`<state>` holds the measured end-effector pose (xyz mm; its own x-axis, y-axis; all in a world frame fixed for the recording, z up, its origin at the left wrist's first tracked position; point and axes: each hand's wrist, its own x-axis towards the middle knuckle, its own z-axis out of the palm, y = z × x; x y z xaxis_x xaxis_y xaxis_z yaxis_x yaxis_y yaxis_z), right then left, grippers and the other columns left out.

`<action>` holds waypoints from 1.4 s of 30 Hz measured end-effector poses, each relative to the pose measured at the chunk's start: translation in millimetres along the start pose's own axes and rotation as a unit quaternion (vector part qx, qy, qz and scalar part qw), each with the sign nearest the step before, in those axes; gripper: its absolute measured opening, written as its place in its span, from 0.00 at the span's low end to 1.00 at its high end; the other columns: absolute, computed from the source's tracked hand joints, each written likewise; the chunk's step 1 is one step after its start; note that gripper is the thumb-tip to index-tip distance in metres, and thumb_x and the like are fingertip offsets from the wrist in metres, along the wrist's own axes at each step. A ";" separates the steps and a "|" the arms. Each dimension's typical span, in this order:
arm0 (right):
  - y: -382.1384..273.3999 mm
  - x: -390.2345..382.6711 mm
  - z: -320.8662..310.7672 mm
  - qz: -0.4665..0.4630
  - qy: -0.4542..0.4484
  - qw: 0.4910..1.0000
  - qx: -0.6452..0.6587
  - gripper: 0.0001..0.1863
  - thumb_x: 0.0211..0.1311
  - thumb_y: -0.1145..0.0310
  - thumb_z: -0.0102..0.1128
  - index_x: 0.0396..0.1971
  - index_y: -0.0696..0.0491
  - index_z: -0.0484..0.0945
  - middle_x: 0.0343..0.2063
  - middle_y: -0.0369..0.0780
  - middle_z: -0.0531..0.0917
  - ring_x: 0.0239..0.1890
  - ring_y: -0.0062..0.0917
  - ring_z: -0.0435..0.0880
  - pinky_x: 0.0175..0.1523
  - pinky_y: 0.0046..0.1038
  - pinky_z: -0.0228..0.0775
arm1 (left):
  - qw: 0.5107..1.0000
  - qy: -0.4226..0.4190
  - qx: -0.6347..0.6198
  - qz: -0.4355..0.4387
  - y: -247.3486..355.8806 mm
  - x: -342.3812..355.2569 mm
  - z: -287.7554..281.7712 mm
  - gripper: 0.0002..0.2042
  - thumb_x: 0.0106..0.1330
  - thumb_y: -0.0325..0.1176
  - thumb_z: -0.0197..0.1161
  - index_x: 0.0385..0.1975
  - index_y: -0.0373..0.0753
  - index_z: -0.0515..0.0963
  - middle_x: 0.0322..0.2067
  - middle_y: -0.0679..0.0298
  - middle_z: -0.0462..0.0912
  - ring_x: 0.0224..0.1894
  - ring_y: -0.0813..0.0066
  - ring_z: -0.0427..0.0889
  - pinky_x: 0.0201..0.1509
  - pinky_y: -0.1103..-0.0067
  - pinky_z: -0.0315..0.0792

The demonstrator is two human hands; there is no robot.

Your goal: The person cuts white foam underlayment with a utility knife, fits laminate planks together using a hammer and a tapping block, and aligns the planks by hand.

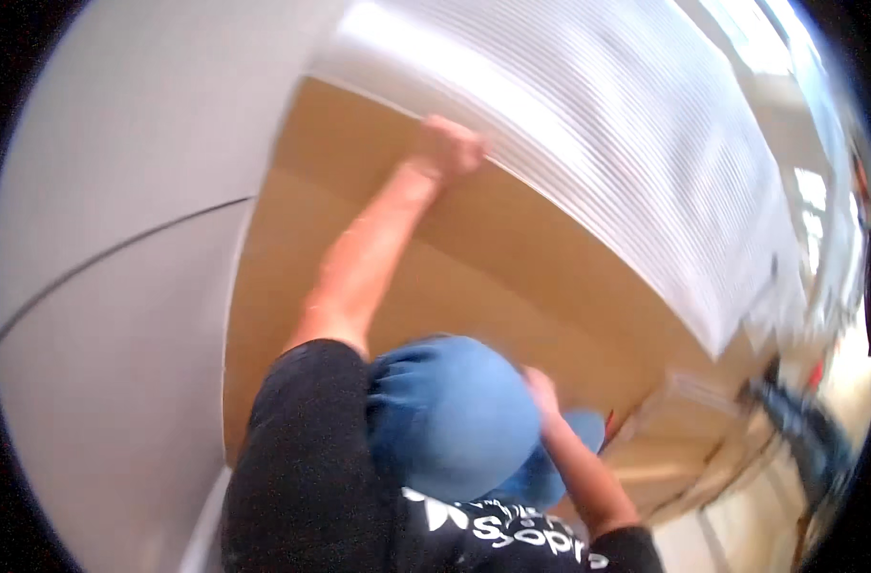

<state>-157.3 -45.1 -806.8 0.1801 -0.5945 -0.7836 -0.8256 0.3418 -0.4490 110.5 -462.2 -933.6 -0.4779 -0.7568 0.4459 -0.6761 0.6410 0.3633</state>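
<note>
- My left hand (pixel 452 150) was closed, fist-like, on the upper edge of the brown cardboard (pixel 502 286); my right hand (pixel 542 392) was beside my knee, mostly hidden, so I could not tell how far open it was or whether it had hold of anything.
- For a sound hold, I judged, the left fingers needed to wrap fully round that thin edge, with the wrist straight and the pull along the sheet, since cardboard creases under a sideways twist.
- A second firm point of support low down, near the right hand, would likely have kept so broad a sheet from bowing, with the knees kept from denting it.
- At the left stood a smooth, matte grey panel (pixel 120 143), crossed by a dark seam (pixel 120 247) that the lens bent into a curve.
- Next to it, the cardboard spread in front of me and down to my legs, plain and dull, with faint straight lines across it and a pale, narrow edge.
- My blue jeans (pixel 464 411) made a rounded, wrinkled shape against it.
- Beyond the cardboard's upper edge, towards the right, lay a white sheet (pixel 588 115), finely ribbed and glossy in places, its lower corner pointed.
</note>
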 end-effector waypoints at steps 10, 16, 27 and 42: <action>46.4 -21.6 11.5 -0.134 -0.048 0.960 -0.242 0.08 0.68 0.65 0.50 0.41 0.52 0.76 0.34 0.42 0.84 0.38 0.37 0.88 0.43 0.39 0.81 | 0.972 -0.223 -0.014 -0.072 38.1 28.3 -14.6 0.25 0.72 0.59 0.59 0.33 0.40 0.84 0.34 0.58 0.89 0.37 0.59 0.88 0.42 0.63 0.81; 113.5 -67.3 -160.4 -0.170 0.133 0.955 -0.205 0.16 0.55 0.58 0.70 0.41 0.45 0.78 0.30 0.38 0.82 0.34 0.37 0.86 0.35 0.41 0.80 | 0.904 -0.409 0.025 0.122 121.3 65.5 -10.4 0.27 0.58 0.53 0.76 0.47 0.37 0.79 0.42 0.56 0.83 0.49 0.55 0.83 0.55 0.63 0.77; 203.3 -48.1 -367.6 0.138 0.236 0.878 -0.392 0.21 0.71 0.60 0.59 0.62 0.38 0.72 0.37 0.44 0.86 0.38 0.47 0.87 0.41 0.48 0.78 | 0.870 -0.486 0.042 0.067 237.0 73.8 12.0 0.41 0.42 0.33 0.85 0.59 0.33 0.71 0.57 0.52 0.74 0.64 0.54 0.73 0.67 0.64 0.71; 231.8 -44.7 -376.0 0.202 0.203 0.886 -0.365 0.12 0.69 0.63 0.56 0.49 0.47 0.80 0.33 0.48 0.88 0.39 0.45 0.88 0.40 0.49 0.78 | 0.891 -0.442 0.074 0.070 254.1 63.0 5.9 0.43 0.45 0.28 0.82 0.65 0.31 0.68 0.56 0.52 0.76 0.61 0.52 0.76 0.64 0.64 0.73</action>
<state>-557.8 -213.0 -714.5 -0.2941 -0.7949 -0.5307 -0.9312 0.1131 0.3466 -94.7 -347.8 -818.1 -0.7740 -0.5180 -0.3643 -0.6107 0.7627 0.2130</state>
